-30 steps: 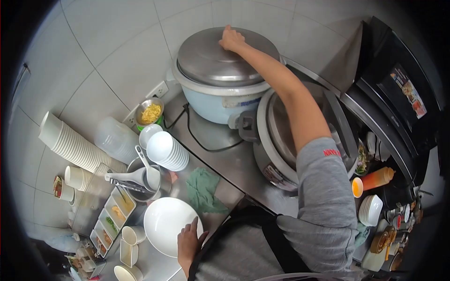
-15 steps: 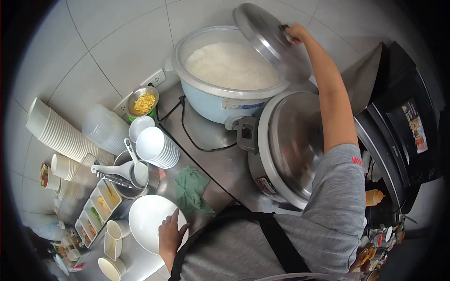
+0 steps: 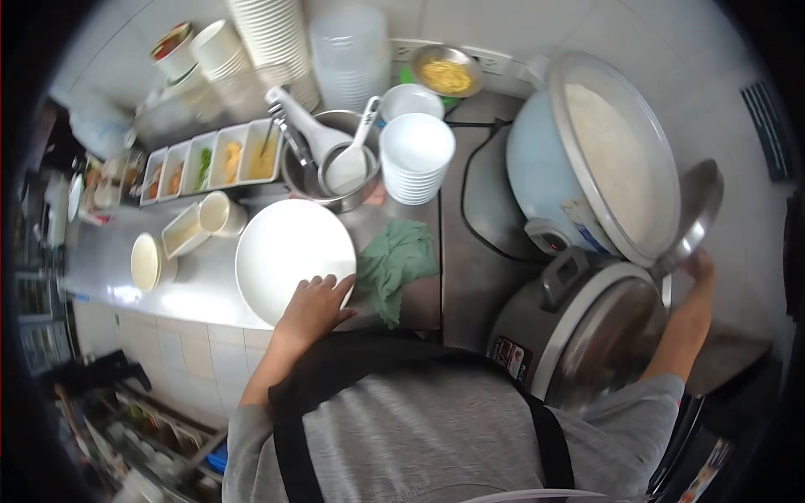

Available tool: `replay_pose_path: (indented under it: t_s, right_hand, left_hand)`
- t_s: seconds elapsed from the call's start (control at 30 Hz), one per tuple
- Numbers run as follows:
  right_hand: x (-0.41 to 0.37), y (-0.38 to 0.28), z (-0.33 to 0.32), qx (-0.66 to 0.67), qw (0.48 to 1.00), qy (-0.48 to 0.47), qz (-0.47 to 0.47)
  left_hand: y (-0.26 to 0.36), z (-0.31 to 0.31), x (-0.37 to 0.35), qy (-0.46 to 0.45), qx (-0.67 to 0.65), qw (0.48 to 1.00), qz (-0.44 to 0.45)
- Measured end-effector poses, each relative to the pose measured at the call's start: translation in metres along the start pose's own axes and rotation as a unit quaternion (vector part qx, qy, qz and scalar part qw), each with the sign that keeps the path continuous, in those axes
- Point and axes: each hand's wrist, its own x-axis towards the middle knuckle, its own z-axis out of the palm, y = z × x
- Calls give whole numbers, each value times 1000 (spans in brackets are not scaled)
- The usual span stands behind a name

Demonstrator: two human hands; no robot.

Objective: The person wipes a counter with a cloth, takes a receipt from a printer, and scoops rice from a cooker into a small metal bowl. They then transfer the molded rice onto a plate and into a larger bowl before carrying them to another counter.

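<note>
My left hand [image 3: 314,306] holds the near right rim of a large white bowl [image 3: 289,247], its fingers over the inner edge and the thumb outside. Nothing lies in the bowl. At the far right, my right hand [image 3: 694,267] is closed at a steel pot lid [image 3: 694,220]; the grip itself is partly hidden and blurred. The lid is tilted nearly upright beside an uncovered light-blue rice cooker [image 3: 537,159] filled with white rice [image 3: 608,159]. A second, larger cooker with its steel lid on [image 3: 608,335] stands beneath my right forearm.
A green cloth [image 3: 401,264] lies right of the bowl. Behind are stacked white bowls [image 3: 417,159], a steel pot [image 3: 344,199] of utensils, a topping tray [image 3: 214,163] and a bowl of yellow shreds [image 3: 446,75]. Paper cups [image 3: 151,261] stand left. A black cord [image 3: 470,201] crosses the counter.
The lid has come down from above the rice cooker to its right side, with my right hand on it. My view has turned left. My left hand stays on the white bowl.
</note>
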Motion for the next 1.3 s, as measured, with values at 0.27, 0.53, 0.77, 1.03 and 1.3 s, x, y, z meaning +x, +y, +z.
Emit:
replay_pose_path:
  t_s: [0.27, 0.53, 0.77, 1.03, 1.3]
  right_hand:
    - [-3, -25, 30, -41, 992, 69, 102]
    - [11, -47, 79, -166, 944, 282, 39]
    - [65, -50, 153, -357, 849, 369, -128]
    - [60, -87, 296, -448, 709, 454, -300]
    - [8, -145, 493, -415, 492, 509, -572]
  left_hand:
    - [-1, 5, 3, -24, -17, 999, -19]
    - [-7, 8, 6, -15, 11, 1000, -22]
    - [-9, 26, 12, 5, -10, 999, -53]
    - [-33, 28, 6, 11, -12, 1000, -22]
    - [-71, 36, -30, 45, -26, 998, 19]
